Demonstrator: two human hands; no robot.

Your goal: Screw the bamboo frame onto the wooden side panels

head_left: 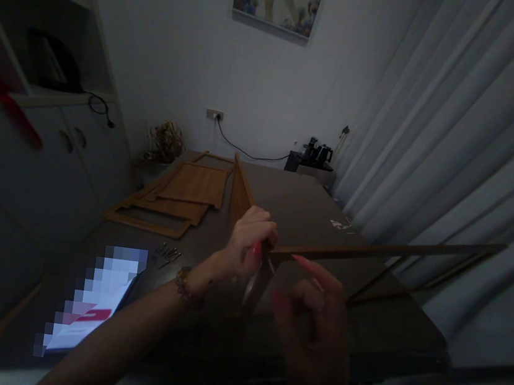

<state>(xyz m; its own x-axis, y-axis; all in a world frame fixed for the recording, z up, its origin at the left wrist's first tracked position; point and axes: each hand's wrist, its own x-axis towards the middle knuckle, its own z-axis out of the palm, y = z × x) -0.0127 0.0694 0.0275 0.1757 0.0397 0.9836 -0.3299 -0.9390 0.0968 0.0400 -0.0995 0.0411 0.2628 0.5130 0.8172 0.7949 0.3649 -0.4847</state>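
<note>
Wooden frame stands on the table, running from centre toward 3 o'clock. My left hand is closed on its near corner; my right hand is half open, pinching what may be a screw, unclear. I judge it light, stiff, slender; grip near joints.

Wooden panels on the table (screws just before them), left of the hands.

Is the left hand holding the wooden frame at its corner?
Yes, the left hand is closed around the corner of the wooden frame above the table.
</note>
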